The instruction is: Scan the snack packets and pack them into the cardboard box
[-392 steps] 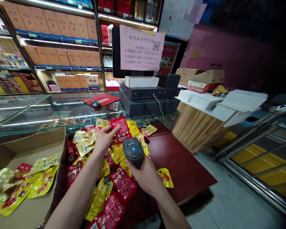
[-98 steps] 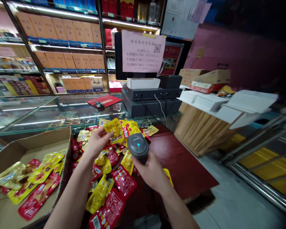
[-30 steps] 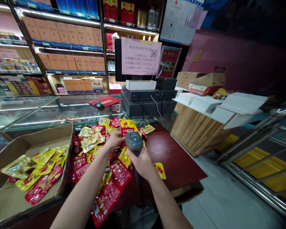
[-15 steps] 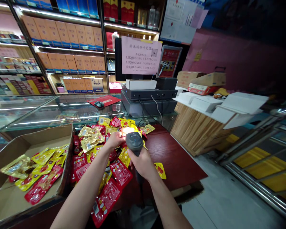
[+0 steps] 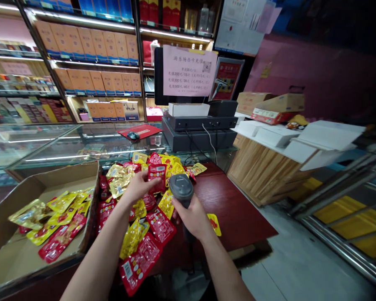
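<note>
At the left, an open carton point(image 5: 59, 172) holds gold, yellow and red packets. To its right, a heap of mixed packets point(image 5: 120, 182) covers the left part of the dark red tabletop point(image 5: 241, 209). At the near edge of the heap, a large red packet point(image 5: 141, 263) lies with a printed barcode face up.

The left hand point(image 5: 138, 187) is above the heap. Its thumb and fingers pinch the left side of a small red packet point(image 5: 157, 173), which is held raised with its printed side toward the person. A barcode shows along the upper edge.

To the right of that packet, the right hand point(image 5: 192, 218) grasps a handheld scanner point(image 5: 181, 187), its fingers wrapped around the handle below the head. The head is just beside the held packet; a gap shows between them in this view. The scanner's window is out of view, and no beam is visible on the packet.

Far of the heap stands a dark register unit point(image 5: 203, 140). To the right of the right hand, a single yellow packet point(image 5: 214, 224) lies on the tabletop.

Step in hand (judged): presentation of the small red packet to the scanner. The next move appears to call for a flat, steady barcode in line with the window, clear of neighbouring codes.
</note>
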{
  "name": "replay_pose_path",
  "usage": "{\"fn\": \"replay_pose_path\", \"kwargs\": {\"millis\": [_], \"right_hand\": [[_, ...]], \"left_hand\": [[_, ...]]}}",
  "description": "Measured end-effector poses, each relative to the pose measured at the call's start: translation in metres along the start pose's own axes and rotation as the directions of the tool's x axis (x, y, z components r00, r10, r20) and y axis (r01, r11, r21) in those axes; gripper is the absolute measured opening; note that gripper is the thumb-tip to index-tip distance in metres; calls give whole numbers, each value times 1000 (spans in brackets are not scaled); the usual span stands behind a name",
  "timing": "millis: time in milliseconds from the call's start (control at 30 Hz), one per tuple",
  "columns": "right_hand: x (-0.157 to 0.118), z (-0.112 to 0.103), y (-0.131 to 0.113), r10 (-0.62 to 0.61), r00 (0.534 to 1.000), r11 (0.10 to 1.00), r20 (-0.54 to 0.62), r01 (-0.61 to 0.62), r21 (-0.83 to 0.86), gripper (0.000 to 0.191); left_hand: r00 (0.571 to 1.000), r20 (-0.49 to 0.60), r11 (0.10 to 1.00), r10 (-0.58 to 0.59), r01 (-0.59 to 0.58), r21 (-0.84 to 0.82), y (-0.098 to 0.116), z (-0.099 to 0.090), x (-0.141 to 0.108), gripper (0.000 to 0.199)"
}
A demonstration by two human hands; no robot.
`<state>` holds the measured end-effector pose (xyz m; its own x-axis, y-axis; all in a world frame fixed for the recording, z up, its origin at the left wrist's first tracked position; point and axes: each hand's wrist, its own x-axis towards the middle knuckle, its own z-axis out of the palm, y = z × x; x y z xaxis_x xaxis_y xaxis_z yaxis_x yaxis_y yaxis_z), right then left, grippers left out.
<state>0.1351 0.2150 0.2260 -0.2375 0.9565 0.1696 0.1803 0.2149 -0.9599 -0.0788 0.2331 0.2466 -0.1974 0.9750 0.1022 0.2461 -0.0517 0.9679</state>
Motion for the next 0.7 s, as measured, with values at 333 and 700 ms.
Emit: {"fn": "replay_pose_path", "kwargs": {"millis": [333, 700], "right_hand": [[-5, -11, 8, 127, 986, 986, 104, -138, 98, 24], [-12, -14, 4, 117, 990, 991, 73, -121, 57, 27]], "left_hand": [[773, -593, 486, 228, 437, 757, 23, -134, -115, 41], [879, -431, 715, 204, 167, 678, 14, -56, -114, 36]]}}
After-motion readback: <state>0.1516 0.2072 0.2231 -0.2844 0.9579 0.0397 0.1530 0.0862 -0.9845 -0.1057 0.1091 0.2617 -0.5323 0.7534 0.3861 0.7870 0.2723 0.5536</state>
